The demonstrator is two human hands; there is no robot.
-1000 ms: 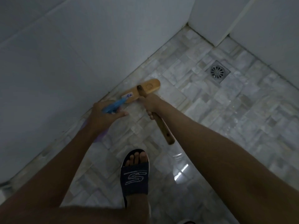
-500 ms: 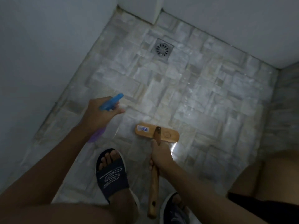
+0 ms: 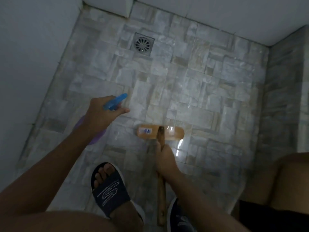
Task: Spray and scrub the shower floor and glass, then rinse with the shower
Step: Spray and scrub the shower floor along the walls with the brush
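Observation:
My left hand [image 3: 100, 114] grips a spray bottle [image 3: 115, 102] with a blue trigger head and a purple body, nozzle aimed forward over the floor. My right hand [image 3: 164, 159] grips the wooden handle of a scrub brush [image 3: 161, 133]. The brush's wide wooden head lies flat on the wet stone-pattern shower floor [image 3: 209, 91], just right of the bottle. The handle runs back toward me between my feet.
A square metal drain [image 3: 143, 44] sits near the far wall. White walls [image 3: 25, 64] close the floor on the left and far side, a tiled wall on the right. My left foot in a dark slide [image 3: 109, 190] stands near the brush handle.
The view has swung from the left wall corner toward the middle of the floor. The brush head left the wall edge and now lies mid-floor; both hands keep their grips.

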